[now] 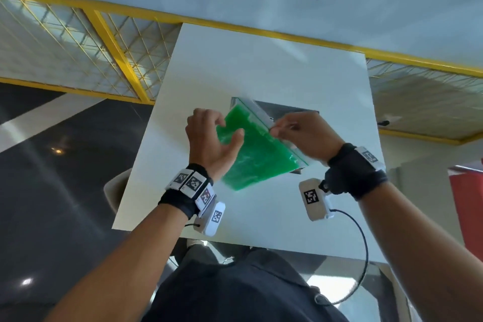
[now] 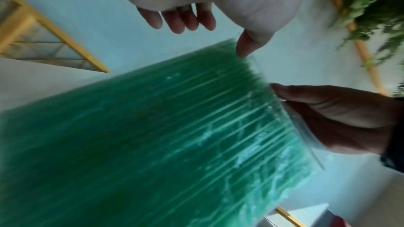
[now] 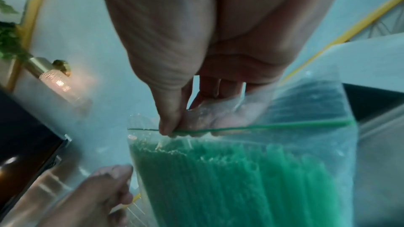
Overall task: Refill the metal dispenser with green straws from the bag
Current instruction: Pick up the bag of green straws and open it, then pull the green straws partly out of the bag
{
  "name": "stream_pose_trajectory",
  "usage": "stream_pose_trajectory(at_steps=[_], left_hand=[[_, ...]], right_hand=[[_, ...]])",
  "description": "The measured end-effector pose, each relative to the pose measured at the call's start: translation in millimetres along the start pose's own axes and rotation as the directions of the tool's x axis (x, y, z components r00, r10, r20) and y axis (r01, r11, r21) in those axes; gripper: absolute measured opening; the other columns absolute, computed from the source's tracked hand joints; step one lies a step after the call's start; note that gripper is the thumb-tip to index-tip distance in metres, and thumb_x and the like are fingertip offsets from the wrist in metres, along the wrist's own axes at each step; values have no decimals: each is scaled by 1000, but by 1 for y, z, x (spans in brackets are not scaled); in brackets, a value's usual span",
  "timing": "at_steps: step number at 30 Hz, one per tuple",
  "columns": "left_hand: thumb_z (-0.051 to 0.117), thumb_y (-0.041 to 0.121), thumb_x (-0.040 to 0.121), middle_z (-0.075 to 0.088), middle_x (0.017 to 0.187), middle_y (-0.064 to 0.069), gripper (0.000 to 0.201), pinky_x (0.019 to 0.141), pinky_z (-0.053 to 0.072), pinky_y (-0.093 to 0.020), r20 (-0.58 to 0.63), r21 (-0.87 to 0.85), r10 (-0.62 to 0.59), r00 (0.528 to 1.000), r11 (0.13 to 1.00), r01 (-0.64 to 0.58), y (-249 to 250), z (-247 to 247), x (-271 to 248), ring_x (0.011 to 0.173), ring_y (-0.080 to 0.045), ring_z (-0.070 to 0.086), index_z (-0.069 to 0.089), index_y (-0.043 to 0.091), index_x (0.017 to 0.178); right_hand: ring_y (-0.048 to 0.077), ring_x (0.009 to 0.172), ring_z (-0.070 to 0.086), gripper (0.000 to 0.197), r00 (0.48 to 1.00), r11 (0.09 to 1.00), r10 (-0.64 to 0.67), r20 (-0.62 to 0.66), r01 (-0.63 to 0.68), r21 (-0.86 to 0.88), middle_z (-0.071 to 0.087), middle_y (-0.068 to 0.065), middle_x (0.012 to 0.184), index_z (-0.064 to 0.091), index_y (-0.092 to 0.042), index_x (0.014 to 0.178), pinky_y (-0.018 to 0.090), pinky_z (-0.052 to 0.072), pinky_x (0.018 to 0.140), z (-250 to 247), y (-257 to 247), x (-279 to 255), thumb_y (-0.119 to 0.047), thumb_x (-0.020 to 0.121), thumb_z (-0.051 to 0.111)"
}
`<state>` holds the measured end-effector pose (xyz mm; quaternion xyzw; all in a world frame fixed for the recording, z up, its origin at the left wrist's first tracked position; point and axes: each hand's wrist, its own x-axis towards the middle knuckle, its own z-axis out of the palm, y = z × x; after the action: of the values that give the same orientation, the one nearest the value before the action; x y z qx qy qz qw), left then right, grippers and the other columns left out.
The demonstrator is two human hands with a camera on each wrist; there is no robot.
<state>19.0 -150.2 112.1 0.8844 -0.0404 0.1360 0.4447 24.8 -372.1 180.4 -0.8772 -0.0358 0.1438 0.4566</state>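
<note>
A clear zip bag (image 1: 251, 157) packed with green straws (image 2: 153, 135) is held tilted in the air above the white table (image 1: 300, 68). My right hand (image 1: 274, 131) pinches the bag's green zip strip (image 3: 273, 126) between thumb and fingers (image 3: 172, 130) near one corner. My left hand (image 1: 227, 128) hovers at the bag's far corner; its thumb tip (image 2: 242, 53) touches the bag edge and its fingers (image 2: 181, 21) hang loosely, clear of the plastic. The metal dispenser (image 1: 285, 108) stands on the table behind the bag, mostly hidden by it.
A yellow railing with wire mesh (image 1: 112, 42) runs past the table's far side. A chair back (image 1: 115, 191) shows at the table's left edge and a red object (image 1: 465, 206) stands at the right. A wall lamp (image 3: 54, 77) and plants (image 2: 376, 15) hang nearby.
</note>
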Motion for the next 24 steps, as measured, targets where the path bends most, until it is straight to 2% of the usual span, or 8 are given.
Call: stream_pose_trajectory(at_steps=[2, 5, 9, 13, 16, 18, 21, 24], left_hand=[[65, 40, 81, 50, 75, 2, 31, 73, 39, -39, 55, -37, 101, 993, 994, -100, 20, 5, -1, 72, -21, 47, 49, 15, 72], [67, 43, 86, 47, 58, 4, 42, 58, 41, -34, 113, -121, 123, 986, 987, -109, 43, 14, -1, 55, -18, 45, 47, 15, 60], [63, 40, 90, 54, 60, -3, 41, 52, 39, -30, 142, -116, 101, 985, 990, -85, 50, 24, 1, 55, -21, 49, 53, 11, 64], [54, 23, 97, 56, 68, -10, 30, 57, 42, -37, 159, -256, 149, 976, 961, -105, 47, 26, 6, 62, -26, 50, 55, 4, 74], [52, 17, 99, 46, 64, 1, 28, 55, 35, -26, 164, -290, 122, 979, 954, -70, 42, 20, 10, 59, -13, 40, 51, 3, 75], [50, 17, 100, 40, 61, 7, 28, 52, 31, -22, 174, -281, 93, 980, 959, -41, 38, 15, 11, 55, -7, 35, 50, 4, 75], [49, 18, 100, 39, 58, 7, 28, 49, 30, -21, 139, -265, 40, 990, 964, -2, 29, 6, 16, 51, -8, 35, 50, 9, 74], [53, 17, 99, 39, 57, 7, 28, 49, 31, -20, 87, -228, 27, 996, 974, -6, 20, -2, 25, 50, -9, 34, 47, 12, 72]], right_hand=[[10, 79, 71, 9, 1000, 996, 24, -18, -22, 85, 78, -2, 85, 75, -28, 77, 24, 54, 78, 3, 6, -2, -23, 83, 80], [14, 68, 64, 17, 998, 981, 55, -16, -51, 189, 75, 6, 77, 71, -18, 70, 33, 53, 71, 9, 14, -5, -25, 76, 85], [15, 67, 58, 24, 996, 961, 73, 51, -84, 262, 67, 6, 73, 66, -7, 73, 32, 55, 65, 14, 16, -11, -22, 77, 85], [13, 66, 57, 26, 992, 902, 107, 65, -124, 413, 63, 1, 69, 62, -19, 64, 27, 54, 62, 14, 12, -12, -25, 79, 82], [12, 61, 57, 26, 992, 823, 114, 52, -124, 554, 59, 0, 65, 60, -16, 67, 27, 53, 57, 12, 10, -11, -19, 88, 75], [11, 59, 59, 22, 992, 855, 129, -5, -109, 507, 61, 3, 69, 62, -13, 71, 25, 54, 56, 9, 11, -8, -17, 89, 74], [17, 63, 68, 20, 986, 936, 144, -83, -109, 334, 66, 10, 79, 63, -4, 80, 30, 58, 60, 5, 19, -2, -17, 88, 75], [26, 73, 71, 14, 980, 899, 188, -59, -148, 412, 67, 12, 87, 63, 1, 90, 34, 62, 68, 3, 27, 0, -5, 86, 75]])
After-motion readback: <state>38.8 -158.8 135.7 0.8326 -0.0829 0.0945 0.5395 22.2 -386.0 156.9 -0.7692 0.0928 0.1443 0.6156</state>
